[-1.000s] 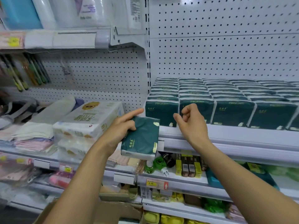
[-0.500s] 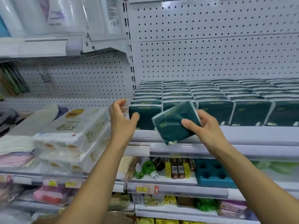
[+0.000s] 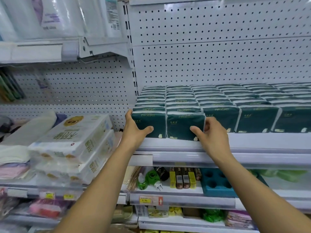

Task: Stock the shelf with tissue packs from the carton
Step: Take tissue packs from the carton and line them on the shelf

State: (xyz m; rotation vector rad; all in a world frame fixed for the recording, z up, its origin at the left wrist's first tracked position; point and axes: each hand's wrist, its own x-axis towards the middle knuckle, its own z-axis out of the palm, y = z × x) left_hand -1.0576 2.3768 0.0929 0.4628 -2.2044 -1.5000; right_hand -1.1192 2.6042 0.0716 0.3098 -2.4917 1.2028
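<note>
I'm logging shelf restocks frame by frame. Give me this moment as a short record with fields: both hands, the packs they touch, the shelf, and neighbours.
left hand: grips the leftmost front green tissue pack, thumb on its face
right hand: grips the second front green tissue pack, thumb on its face, fingers at its right side
shelf: rows of green packs standing upright, front to back
left neighbour: stacked white tissue bundles
shelf below: green bottle, blue tray

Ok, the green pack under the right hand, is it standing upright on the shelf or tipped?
Upright. The green pack stands on the shelf, face forward, level with its neighbours; the right hand grips its right edge.
</note>
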